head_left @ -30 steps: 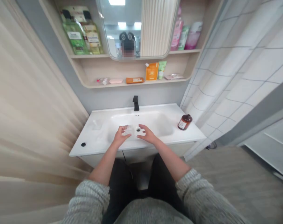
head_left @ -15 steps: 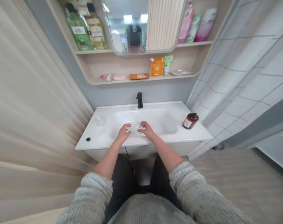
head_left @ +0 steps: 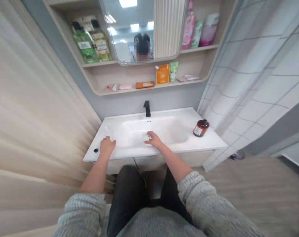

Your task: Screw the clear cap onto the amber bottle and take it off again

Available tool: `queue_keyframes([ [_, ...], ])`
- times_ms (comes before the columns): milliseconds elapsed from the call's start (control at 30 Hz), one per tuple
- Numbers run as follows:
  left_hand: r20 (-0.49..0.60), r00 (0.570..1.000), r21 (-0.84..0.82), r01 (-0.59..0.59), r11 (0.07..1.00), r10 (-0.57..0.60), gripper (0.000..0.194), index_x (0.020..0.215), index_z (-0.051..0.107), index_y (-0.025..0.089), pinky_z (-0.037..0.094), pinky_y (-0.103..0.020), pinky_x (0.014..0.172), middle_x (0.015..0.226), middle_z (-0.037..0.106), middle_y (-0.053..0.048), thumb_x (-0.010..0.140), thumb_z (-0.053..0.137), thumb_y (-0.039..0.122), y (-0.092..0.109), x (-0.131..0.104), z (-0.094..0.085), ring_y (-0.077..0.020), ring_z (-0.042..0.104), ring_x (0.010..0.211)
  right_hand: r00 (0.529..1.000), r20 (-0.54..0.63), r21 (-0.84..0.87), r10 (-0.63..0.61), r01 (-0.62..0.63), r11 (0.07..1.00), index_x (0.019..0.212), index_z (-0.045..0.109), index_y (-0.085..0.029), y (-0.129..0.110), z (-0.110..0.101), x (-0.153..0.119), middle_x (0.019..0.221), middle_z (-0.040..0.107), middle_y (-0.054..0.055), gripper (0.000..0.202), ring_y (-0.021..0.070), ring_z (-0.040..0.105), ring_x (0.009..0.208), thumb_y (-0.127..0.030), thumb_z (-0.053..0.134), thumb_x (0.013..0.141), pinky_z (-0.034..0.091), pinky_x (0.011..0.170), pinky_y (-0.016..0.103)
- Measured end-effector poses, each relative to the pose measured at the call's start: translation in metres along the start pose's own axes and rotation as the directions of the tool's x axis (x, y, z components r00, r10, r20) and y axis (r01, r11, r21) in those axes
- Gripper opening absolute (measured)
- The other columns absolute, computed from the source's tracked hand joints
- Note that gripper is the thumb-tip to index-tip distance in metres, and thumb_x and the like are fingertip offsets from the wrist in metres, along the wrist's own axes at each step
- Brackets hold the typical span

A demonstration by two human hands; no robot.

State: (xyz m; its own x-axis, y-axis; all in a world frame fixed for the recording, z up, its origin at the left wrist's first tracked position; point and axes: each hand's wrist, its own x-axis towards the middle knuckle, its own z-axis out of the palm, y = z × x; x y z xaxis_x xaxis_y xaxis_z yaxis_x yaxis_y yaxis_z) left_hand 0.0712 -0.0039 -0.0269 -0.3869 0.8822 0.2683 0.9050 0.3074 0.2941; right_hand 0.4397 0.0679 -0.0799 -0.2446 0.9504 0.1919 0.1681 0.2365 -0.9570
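Observation:
My right hand (head_left: 154, 140) is closed around a small clear container (head_left: 147, 137) above the sink basin (head_left: 169, 131). Its fingers hide part of the container. On the left side of the white counter, my left hand (head_left: 107, 145) reaches palm down, thumb apart from the fingers. A faint, see-through object (head_left: 106, 130) lies just beyond its fingertips. Whether the fingers touch anything there is hard to see. Beside that hand sits a small round black piece (head_left: 96, 150).
A black faucet (head_left: 147, 109) rises behind the basin. At the counter's right stands a brown bottle (head_left: 201, 128) with a white label. Above, the mirrored shelf (head_left: 129, 91) holds several toiletries, including an orange pouch (head_left: 162, 74) and an orange-brown box (head_left: 145, 85).
My left hand has moved left, from beside the clear container to the left part of the counter. My right hand keeps holding the container over the basin. The view has shifted slightly.

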Motion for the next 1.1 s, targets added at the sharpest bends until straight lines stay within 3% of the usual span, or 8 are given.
queue_keyframes([
  [100, 0.070, 0.998, -0.026, 0.011, 1.000, -0.010, 0.027, 0.103, 0.071, 0.018, 0.054, -0.054, 0.102, 0.104, 0.077, -0.022, 0.080, 0.071, 0.032, -0.011, 0.007, 0.002, -0.0438, 0.073, 0.112, 1.000, -0.009, 0.003, -0.010, 0.010, 1.000, 0.106, 0.063, -0.028, 0.000, 0.000, 0.000, 0.111, 0.069, 0.002, 0.064, 0.0249, 0.064, 0.102, -0.038, 0.096, 0.052, 0.055, 0.087, 0.038],
  [200, 0.068, 0.998, -0.220, 0.033, 0.975, -0.018, 0.018, 0.089, 0.071, 0.023, 0.057, -0.050, 0.098, 0.091, 0.078, -0.015, 0.075, 0.076, 0.033, -0.006, 0.008, 0.003, -0.0389, 0.075, 0.105, 1.000, -0.005, -0.005, -0.017, 0.017, 1.000, 0.107, 0.063, -0.027, -0.001, 0.000, -0.001, 0.110, 0.069, 0.002, 0.065, 0.0247, 0.064, 0.101, -0.036, 0.096, 0.052, 0.055, 0.090, 0.039],
  [333, 0.140, 0.987, -0.511, 0.006, 0.860, 0.076, 0.036, 0.106, 0.077, 0.023, 0.063, -0.042, 0.081, 0.103, 0.081, -0.009, 0.086, 0.072, 0.053, 0.035, -0.006, 0.001, -0.0277, 0.076, 0.086, 1.000, 0.011, -0.007, -0.022, 0.023, 1.000, 0.108, 0.064, -0.027, -0.005, -0.001, -0.003, 0.114, 0.070, 0.003, 0.065, 0.0258, 0.064, 0.105, -0.036, 0.096, 0.052, 0.056, 0.085, 0.037],
  [400, 0.142, 0.958, -0.599, -0.117, 0.792, 0.249, 0.039, 0.108, 0.080, 0.023, 0.063, -0.041, 0.084, 0.103, 0.081, -0.009, 0.085, 0.076, 0.055, 0.065, -0.015, -0.004, -0.0270, 0.075, 0.088, 0.999, 0.022, 0.008, -0.027, 0.027, 1.000, 0.109, 0.064, -0.027, -0.007, -0.001, -0.004, 0.116, 0.069, 0.004, 0.064, 0.0257, 0.064, 0.105, -0.036, 0.095, 0.054, 0.056, 0.080, 0.035],
  [500, 0.080, 0.899, -0.581, -0.308, 0.753, 0.430, 0.034, 0.105, 0.084, 0.025, 0.061, -0.041, 0.091, 0.102, 0.081, -0.008, 0.086, 0.080, 0.053, 0.107, -0.022, -0.013, -0.0267, 0.072, 0.091, 0.999, 0.026, 0.008, -0.033, 0.033, 0.999, 0.111, 0.065, -0.026, -0.010, 0.000, -0.007, 0.118, 0.070, 0.005, 0.064, 0.0249, 0.064, 0.104, -0.035, 0.095, 0.055, 0.057, 0.078, 0.034],
  [600, 0.079, 0.863, -0.547, -0.382, 0.745, 0.500, 0.026, 0.102, 0.086, 0.025, 0.060, -0.041, 0.094, 0.105, 0.081, -0.008, 0.087, 0.081, 0.046, 0.132, -0.021, -0.023, -0.0273, 0.073, 0.094, 0.999, 0.022, -0.027, -0.035, 0.036, 0.999, 0.113, 0.066, -0.026, -0.010, 0.002, -0.010, 0.121, 0.069, 0.005, 0.066, 0.0247, 0.064, 0.105, -0.033, 0.095, 0.055, 0.058, 0.077, 0.034],
  [833, 0.135, 0.781, -0.470, -0.491, 0.733, 0.610, 0.019, 0.097, 0.087, 0.025, 0.058, -0.044, 0.100, 0.104, 0.082, -0.009, 0.084, 0.085, 0.039, 0.146, -0.007, -0.030, -0.0310, 0.076, 0.098, 0.999, 0.021, -0.035, -0.043, 0.043, 0.998, 0.118, 0.068, -0.027, -0.006, 0.004, -0.008, 0.125, 0.070, 0.006, 0.069, 0.0268, 0.067, 0.111, -0.029, 0.097, 0.055, 0.060, 0.079, 0.035],
  [1100, 0.190, 0.768, -0.338, -0.533, 0.775, 0.611, 0.025, 0.095, 0.082, 0.026, 0.058, -0.043, 0.090, 0.092, 0.081, -0.009, 0.074, 0.094, 0.034, 0.182, -0.005, -0.015, -0.0336, 0.076, 0.091, 0.996, 0.031, -0.020, -0.083, 0.084, 0.996, 0.120, 0.069, -0.027, -0.006, 0.005, -0.009, 0.127, 0.071, 0.007, 0.071, 0.0267, 0.068, 0.109, -0.031, 0.098, 0.055, 0.061, 0.080, 0.037],
])
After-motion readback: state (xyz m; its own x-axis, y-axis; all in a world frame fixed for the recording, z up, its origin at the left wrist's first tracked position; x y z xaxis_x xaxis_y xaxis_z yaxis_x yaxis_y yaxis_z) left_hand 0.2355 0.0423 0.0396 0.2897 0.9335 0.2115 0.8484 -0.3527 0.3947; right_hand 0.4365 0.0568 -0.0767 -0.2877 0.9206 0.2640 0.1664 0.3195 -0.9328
